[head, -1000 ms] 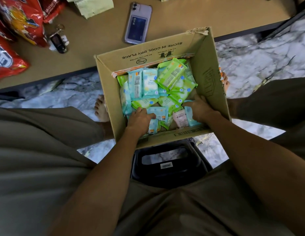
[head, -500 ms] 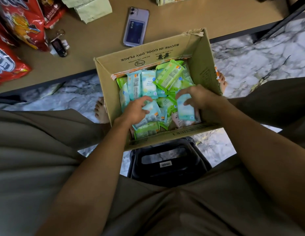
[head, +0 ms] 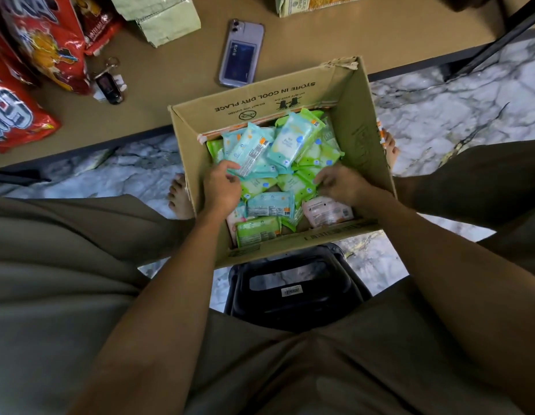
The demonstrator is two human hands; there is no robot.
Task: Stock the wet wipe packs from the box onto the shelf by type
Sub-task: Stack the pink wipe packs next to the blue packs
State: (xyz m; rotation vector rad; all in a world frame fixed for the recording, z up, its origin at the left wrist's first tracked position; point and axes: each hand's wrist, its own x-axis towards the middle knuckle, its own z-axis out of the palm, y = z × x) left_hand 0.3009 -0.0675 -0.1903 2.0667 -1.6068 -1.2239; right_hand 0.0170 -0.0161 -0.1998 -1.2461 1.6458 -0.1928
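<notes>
An open cardboard box [head: 363, 121] stands on the floor between my legs. It holds several blue, green and pink wet wipe packs. My left hand [head: 223, 188] is inside at the left and pinches the near edge of a blue wipe pack [head: 249, 152] that leans on the pile. My right hand [head: 342, 185] is inside at the right, its curled fingers closing on a green wipe pack [head: 296, 182]. A pink pack [head: 326, 212] lies just under my right wrist. The tan shelf board [head: 176, 85] runs behind the box.
On the shelf board lie a phone [head: 241, 53], a key fob [head: 108, 85], red snack bags [head: 48, 46] at the left and a pale green bag [head: 161, 19]. A black stool [head: 290, 290] stands under me. My bare feet flank the box on the marble floor [head: 439, 106].
Both hands lifted blue packs from the near side of the box and carried them onto the far pile. The right hand then dropped back onto the green packs.
</notes>
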